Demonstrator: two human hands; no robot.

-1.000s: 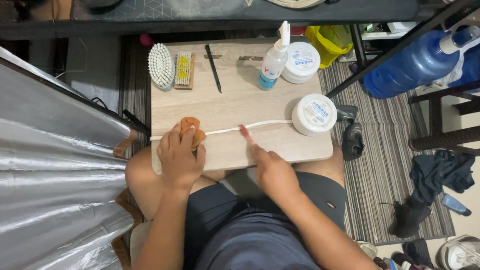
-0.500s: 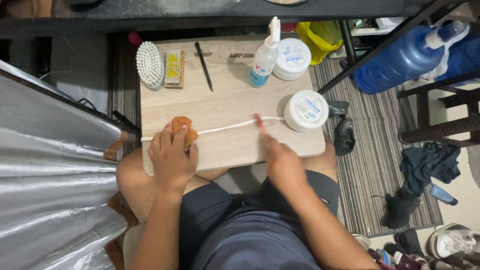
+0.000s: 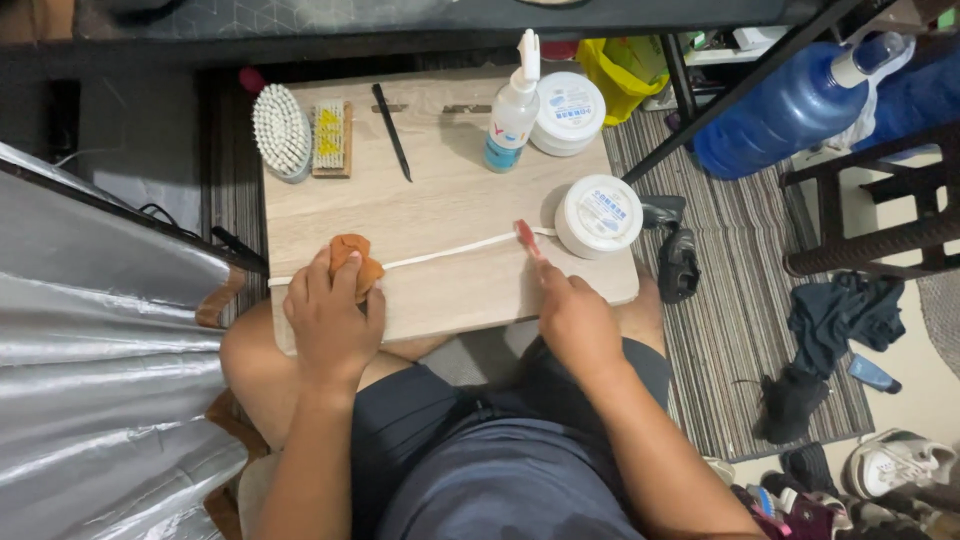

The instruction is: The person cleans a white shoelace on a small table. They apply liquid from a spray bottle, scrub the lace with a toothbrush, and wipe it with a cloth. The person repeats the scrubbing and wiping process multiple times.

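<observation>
My right hand (image 3: 580, 325) is clamped on a pink toothbrush (image 3: 527, 238), bristles on the white shoelace (image 3: 450, 250) (stretched leftward); left hand (image 3: 333, 318) pins it under an orange cloth (image 3: 352, 262). Hard strokes could knock the white jar (image 3: 598, 215) just beyond the brush.

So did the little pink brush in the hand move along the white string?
Yes. The small pink toothbrush in the right hand slid rightward along the white lace, ending closer to the round white jar.
</observation>
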